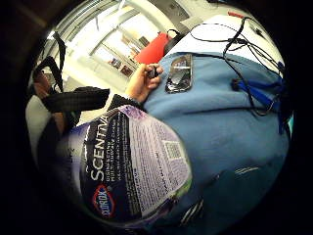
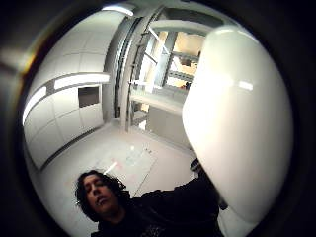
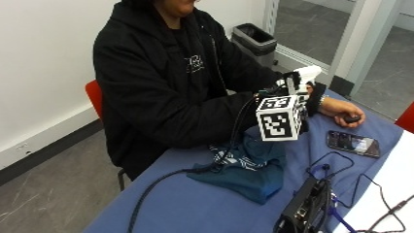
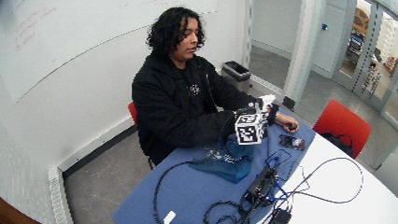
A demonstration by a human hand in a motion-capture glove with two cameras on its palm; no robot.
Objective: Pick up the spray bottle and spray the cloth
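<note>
One gloved right hand [image 3: 294,90] grip curled round spray bottle [image 3: 305,74], mostly hidden; cloth [image 3: 249,170] below

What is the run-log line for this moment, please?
right hand: holds spray bottle raised | cloth: on table, below bottle | phone: beside bare hand

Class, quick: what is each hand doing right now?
Right hand: holding the Clorox spray bottle.
Left hand: holding a small dark object on the table.
</note>
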